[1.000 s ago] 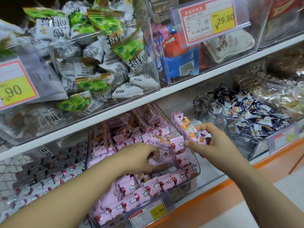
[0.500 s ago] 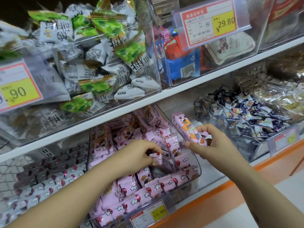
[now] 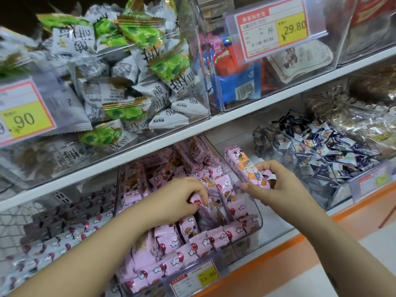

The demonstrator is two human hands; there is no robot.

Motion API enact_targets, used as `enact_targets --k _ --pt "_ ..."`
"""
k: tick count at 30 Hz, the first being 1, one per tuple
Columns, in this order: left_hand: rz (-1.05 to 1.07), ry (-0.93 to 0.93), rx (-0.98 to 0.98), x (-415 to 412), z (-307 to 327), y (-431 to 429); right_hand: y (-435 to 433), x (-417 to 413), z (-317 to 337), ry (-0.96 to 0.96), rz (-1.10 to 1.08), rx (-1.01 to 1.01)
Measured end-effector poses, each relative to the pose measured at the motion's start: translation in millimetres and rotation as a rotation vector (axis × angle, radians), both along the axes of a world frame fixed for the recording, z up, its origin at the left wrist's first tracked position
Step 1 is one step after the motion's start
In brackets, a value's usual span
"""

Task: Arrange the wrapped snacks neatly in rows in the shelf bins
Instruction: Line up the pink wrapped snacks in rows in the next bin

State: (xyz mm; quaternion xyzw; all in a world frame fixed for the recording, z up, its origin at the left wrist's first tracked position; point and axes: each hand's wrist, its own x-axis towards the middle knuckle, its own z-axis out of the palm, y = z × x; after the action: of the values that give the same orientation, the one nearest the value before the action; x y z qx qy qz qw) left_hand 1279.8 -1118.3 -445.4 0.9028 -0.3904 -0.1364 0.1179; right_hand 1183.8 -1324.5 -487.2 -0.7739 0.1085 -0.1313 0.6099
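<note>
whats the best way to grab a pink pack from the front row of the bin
Pinch the front-row pink pack by its crimped top edge, from above: it stands upright, wedged between neighbours, the clear bin wall in front, so only the top is free.

red-yellow price tag reading 29.80 upper right, second price tag far left, white shelf board mid-frame, orange shelf edge lower right, wire mesh lower left

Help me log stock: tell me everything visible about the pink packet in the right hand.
The pink packet is long, in glossy plastic-looking wrap printed with cartoon figures and an orange patch. It tilts, far end up, by the right wall of the clear bin. The right hand pinches its near end between thumb and fingers.
</note>
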Motion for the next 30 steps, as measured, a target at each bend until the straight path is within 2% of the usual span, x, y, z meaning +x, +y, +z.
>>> enact_targets --k 6,9,13,15,20,23,25,30 --pt "-0.016 0.012 -0.072 3.0 4.4 7.6 -1.3 0.2 -2.5 0.016 -0.002 -0.003" --pt "0.025 0.017 -0.174 -3.2 11.1 12.2 -1.3 0.0 -2.0 -0.004 0.002 0.012" --pt "0.155 -0.062 -0.373 -10.8 16.8 18.0 0.7 -0.3 -0.2 -0.048 -0.012 0.022" --pt "0.247 -0.107 -0.411 -13.1 19.4 19.3 1.5 -0.9 -0.4 -0.074 -0.038 0.025" --pt "0.360 -0.029 -0.510 -15.5 17.5 25.2 0.3 -3.3 0.5 -0.119 -0.147 -0.006" --pt "0.324 -0.002 -0.423 -20.7 9.8 22.1 -6.2 -0.1 -6.2 -0.115 -0.227 -0.048" --pt "0.288 -0.010 -0.335 -24.1 6.0 18.3 -13.8 3.8 -17.0 -0.068 -0.270 -0.151" --pt "0.260 -0.025 -0.229 -21.9 3.5 15.2 -24.6 6.8 -40.9 0.147 -0.200 -0.358"
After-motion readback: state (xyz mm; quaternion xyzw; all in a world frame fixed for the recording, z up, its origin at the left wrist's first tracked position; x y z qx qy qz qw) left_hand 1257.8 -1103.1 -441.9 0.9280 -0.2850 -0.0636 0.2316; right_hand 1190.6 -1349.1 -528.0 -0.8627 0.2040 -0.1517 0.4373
